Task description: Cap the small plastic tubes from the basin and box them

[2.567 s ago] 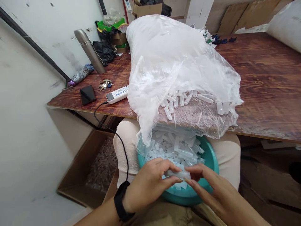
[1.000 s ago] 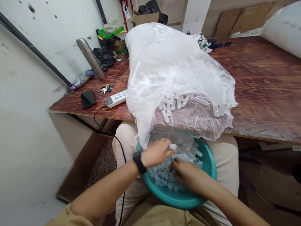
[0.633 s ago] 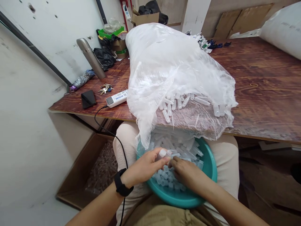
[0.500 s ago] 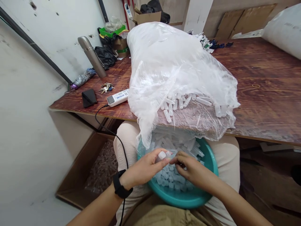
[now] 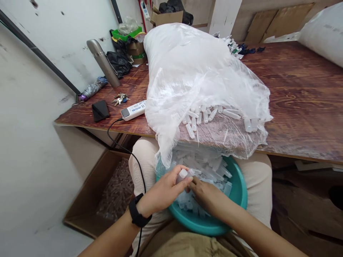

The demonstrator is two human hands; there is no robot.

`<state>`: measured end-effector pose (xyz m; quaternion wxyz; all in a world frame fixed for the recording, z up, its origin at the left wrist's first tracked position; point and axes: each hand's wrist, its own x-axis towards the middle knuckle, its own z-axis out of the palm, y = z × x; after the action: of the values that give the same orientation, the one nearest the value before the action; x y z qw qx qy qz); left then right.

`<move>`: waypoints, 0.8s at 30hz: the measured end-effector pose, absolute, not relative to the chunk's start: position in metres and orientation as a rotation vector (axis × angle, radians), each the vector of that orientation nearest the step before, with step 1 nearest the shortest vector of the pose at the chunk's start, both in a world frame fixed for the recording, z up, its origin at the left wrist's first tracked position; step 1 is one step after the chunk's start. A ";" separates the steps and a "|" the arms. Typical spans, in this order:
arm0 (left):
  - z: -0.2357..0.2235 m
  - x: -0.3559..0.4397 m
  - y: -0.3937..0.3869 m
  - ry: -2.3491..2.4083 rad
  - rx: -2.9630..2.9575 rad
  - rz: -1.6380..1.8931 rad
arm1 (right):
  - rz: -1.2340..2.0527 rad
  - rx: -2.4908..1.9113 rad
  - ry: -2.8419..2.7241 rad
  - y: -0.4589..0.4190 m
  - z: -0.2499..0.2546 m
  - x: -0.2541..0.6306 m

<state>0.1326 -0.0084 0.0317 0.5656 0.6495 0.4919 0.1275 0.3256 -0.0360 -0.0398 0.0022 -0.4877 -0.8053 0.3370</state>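
Note:
My left hand (image 5: 168, 185) is curled round a translucent plastic tube (image 5: 183, 174), its whitish end facing up beside the thumb. A second clear piece seems to lie against it. Close beside the left thumb tip is my right hand (image 5: 207, 195), fingers bent and pressed together; whatever they pinch is hidden. Both hands are above a teal basin (image 5: 242, 189) held between my knees. In the basin lie many translucent tubes (image 5: 211, 173), with small whitish caps or short pieces below them, partly covered by my right hand.
A big white plastic bag (image 5: 187, 60) rests on the wooden table (image 5: 302, 96), tubes spilling from its mouth. Left of it are a power bank (image 5: 134, 110), keys (image 5: 121, 99), a black wallet-like item (image 5: 100, 110) and a flask (image 5: 103, 62). A cardboard box (image 5: 88, 210) stands on the floor.
My right hand has moved left and in against the left thumb, covering more of the small pieces in the basin. My left hand keeps its hold on the tube.

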 end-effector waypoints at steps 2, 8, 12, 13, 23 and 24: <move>0.031 0.130 -0.009 1.159 1.537 0.317 | 1.091 -1.499 -2.510 -0.034 -0.038 0.330; 0.033 0.127 -0.009 1.151 1.538 0.292 | 1.089 -1.433 -2.332 -0.032 -0.026 0.357; 0.037 0.132 -0.012 1.086 1.590 0.283 | 0.976 -1.407 -2.167 -0.041 -0.015 0.364; 0.038 0.133 -0.014 1.080 1.621 0.282 | 0.947 -1.390 -2.133 -0.044 -0.011 0.364; 0.040 0.135 -0.021 1.060 1.752 0.306 | 0.907 -1.276 -2.026 -0.059 0.017 0.367; 0.042 0.135 -0.022 1.055 1.725 0.308 | 0.906 -1.276 -1.996 -0.059 0.017 0.368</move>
<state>0.1347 -0.0215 0.0423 0.5209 0.7199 0.4403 0.1287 0.3683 -0.0594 0.0173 0.2977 -0.4803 -0.7513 0.3410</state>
